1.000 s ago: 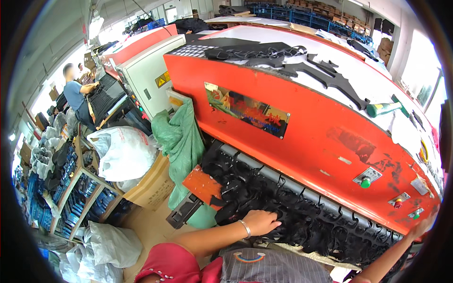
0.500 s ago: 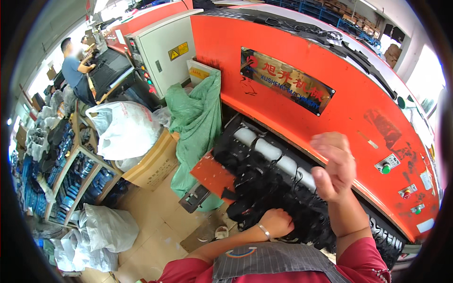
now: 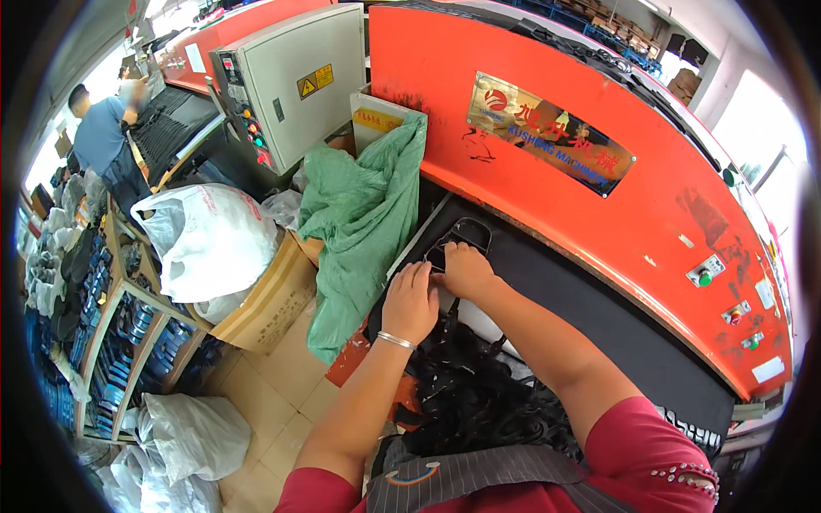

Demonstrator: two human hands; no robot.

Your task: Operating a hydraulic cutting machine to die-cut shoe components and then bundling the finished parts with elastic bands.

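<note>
A looped black strap [image 3: 473, 229] lies on the far left end of the machine's black conveyor belt [image 3: 556, 278]. My right hand [image 3: 468, 272] is closed at the near side of this loop, fingers curled down over it. Beside it, my left hand [image 3: 410, 303] has its fingers stretched out together toward the belt's left edge, its thumb close to the right hand. What lies under the left fingertips is hidden. Below my forearms, a tangled heap of black straps [image 3: 479, 385] rests at the belt's near side.
Behind the belt stands the orange machine housing [image 3: 410, 77] with buttons at its right. A green cloth sack [image 3: 363, 214], a cardboard box [image 3: 269, 299] and a white plastic bag [image 3: 209, 239] stand to the left. Another person [image 3: 103, 141] works at a far belt.
My right hand has come down from its raised place and moved left to the belt. My left hand has moved up from the heap to join it. Black belt now shows where white rollers did.
</note>
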